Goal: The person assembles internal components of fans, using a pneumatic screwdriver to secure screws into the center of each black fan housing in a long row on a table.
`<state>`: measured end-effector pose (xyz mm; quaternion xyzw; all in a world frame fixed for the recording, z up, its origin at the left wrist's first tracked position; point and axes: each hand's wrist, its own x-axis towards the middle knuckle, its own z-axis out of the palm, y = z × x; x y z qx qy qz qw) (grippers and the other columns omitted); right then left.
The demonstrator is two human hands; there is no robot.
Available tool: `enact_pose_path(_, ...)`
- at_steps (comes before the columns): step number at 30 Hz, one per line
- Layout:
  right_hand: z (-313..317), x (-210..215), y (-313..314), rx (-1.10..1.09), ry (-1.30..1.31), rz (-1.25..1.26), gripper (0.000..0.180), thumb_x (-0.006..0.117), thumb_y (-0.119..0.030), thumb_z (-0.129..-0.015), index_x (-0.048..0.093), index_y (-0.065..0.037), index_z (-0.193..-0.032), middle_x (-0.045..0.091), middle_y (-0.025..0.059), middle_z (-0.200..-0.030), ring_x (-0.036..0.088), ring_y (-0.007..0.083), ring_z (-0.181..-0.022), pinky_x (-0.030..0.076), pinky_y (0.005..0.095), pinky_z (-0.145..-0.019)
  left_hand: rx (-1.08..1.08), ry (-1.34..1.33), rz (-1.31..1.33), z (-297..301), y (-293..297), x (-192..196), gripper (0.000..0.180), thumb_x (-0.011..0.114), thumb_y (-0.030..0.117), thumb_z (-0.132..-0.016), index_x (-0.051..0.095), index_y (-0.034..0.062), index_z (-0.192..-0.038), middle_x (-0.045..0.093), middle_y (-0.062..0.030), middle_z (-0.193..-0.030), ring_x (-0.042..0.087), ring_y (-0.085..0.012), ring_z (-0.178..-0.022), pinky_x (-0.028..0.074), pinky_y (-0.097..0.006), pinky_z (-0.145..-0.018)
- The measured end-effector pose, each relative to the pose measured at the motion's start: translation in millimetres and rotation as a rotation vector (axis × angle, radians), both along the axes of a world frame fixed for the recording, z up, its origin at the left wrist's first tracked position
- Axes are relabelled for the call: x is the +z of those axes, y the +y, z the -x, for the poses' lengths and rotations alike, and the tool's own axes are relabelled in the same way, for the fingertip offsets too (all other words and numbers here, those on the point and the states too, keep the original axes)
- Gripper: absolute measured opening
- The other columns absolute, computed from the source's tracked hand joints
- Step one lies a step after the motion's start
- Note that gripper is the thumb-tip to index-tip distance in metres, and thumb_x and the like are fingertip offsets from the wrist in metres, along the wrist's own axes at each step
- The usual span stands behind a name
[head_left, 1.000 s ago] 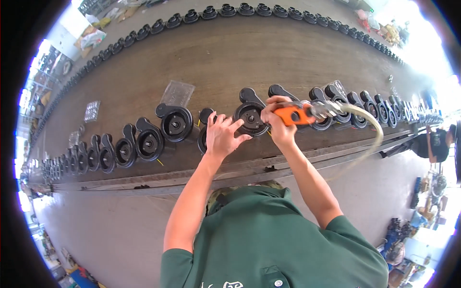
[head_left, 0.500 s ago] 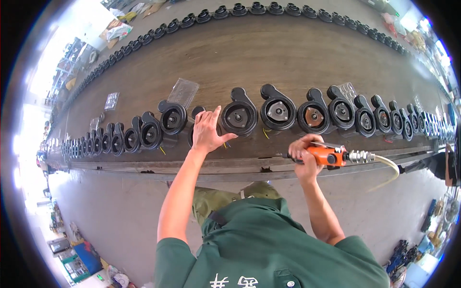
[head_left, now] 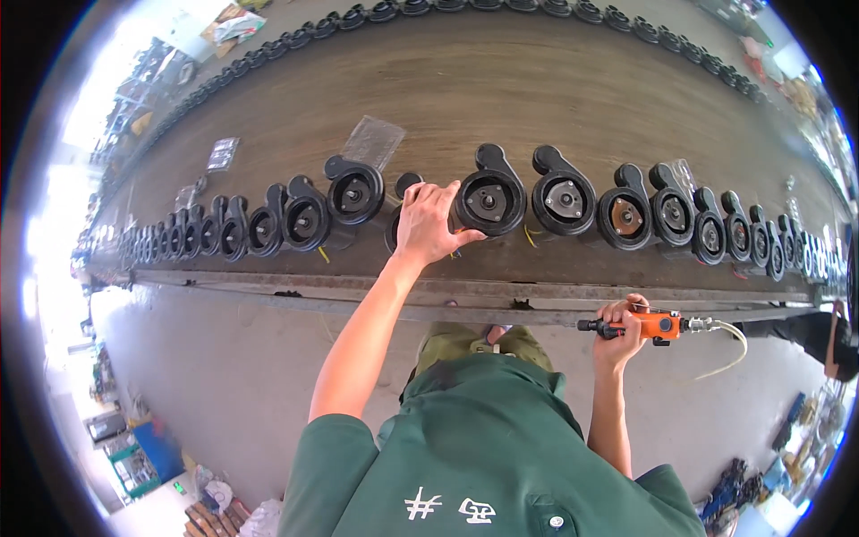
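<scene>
My left hand (head_left: 428, 224) reaches over the table with its fingers stretched and thumb spread. It lies beside the left rim of a round black blower housing (head_left: 489, 202); the thumb tip is by its lower edge, and I cannot tell whether it presses on it. Behind this hand another black housing (head_left: 409, 182) is mostly hidden. My right hand (head_left: 619, 333) is wrapped round an orange air screwdriver (head_left: 660, 326), held just off the table's near edge. Its black chuck points left, and a pale hose (head_left: 739, 345) trails from its right end.
More black housings, such as one with a brown plate (head_left: 625, 217), stand in a row left and right. A clear plastic tray (head_left: 374, 141) lies behind them. Another row (head_left: 486, 4) lines the far side. A metal rail (head_left: 376, 311) edges the table (head_left: 465, 89).
The whole scene has shifted rightward in view. My right hand has drawn the screwdriver back from the table toward me. My left hand stays by the same housing.
</scene>
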<state>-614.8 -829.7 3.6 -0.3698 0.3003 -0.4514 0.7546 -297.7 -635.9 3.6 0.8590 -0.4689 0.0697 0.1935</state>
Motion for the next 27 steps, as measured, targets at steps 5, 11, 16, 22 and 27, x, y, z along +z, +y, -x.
enact_pose_path(5, 41, 1, 6, -0.066, 0.128, 0.098, 0.032, 0.055, -0.007, -0.084, 0.055, -0.001, -0.115, 0.049, 0.0053, -0.071, 0.049, 0.0169, -0.063, 0.048, 0.0369, -0.065, -0.017, 0.051, 0.011, 2, -5, 0, 0.098, 0.074, 0.073, -0.073, 0.059, -0.0012, -0.136, 0.071, -0.0132, -0.115, 0.059, -0.0275, -0.117, 0.032, -0.046, -0.114)
enact_pose_path(11, 65, 24, -43, -0.08, 0.277, 0.426, 0.034, 0.057, -0.007, -0.085, 0.054, 0.0, -0.117, 0.051, 0.0051, -0.074, 0.05, 0.0168, -0.065, 0.048, 0.0365, -0.066, -0.013, 0.075, 0.118, 2, -11, -5, 0.093, 0.072, 0.072, -0.074, 0.064, -0.0024, -0.129, 0.071, -0.0132, -0.114, 0.06, -0.0284, -0.115, 0.035, -0.047, -0.112)
enact_pose_path(16, 35, 34, -89, -0.024, 0.167, 0.539, 0.032, 0.058, -0.006, -0.084, 0.053, 0.001, -0.115, 0.052, 0.0062, -0.072, 0.052, 0.0177, -0.065, 0.05, 0.0375, -0.07, 0.009, -0.002, 0.107, 1, -11, -5, 0.089, 0.074, 0.071, -0.074, 0.066, -0.0011, -0.125, 0.07, -0.0133, -0.115, 0.062, -0.0303, -0.114, 0.038, -0.047, -0.11)
enact_pose_path(22, 28, 18, -126, 0.164, 0.094, 0.35, 0.032, 0.059, -0.01, -0.085, 0.051, -0.001, -0.115, 0.05, 0.0055, -0.071, 0.05, 0.0178, -0.063, 0.049, 0.0367, -0.065, 0.003, -0.068, 0.0, 1, -18, 7, 0.088, 0.078, 0.07, -0.073, 0.064, 0.0013, -0.127, 0.07, -0.0143, -0.122, 0.063, -0.0339, -0.117, 0.04, -0.049, -0.109)
enact_pose_path(27, 47, 20, -164, 0.29, 0.019, 0.244, 0.031, 0.054, 0.001, -0.084, 0.048, 0.0, -0.114, 0.051, 0.0048, -0.073, 0.051, 0.0167, -0.066, 0.05, 0.0362, -0.068, 0.075, -0.058, 0.019, 6, -12, 3, 0.091, 0.076, 0.068, -0.078, 0.06, 0.0005, -0.137, 0.066, -0.0166, -0.129, 0.058, -0.0387, -0.122, 0.04, -0.05, -0.108)
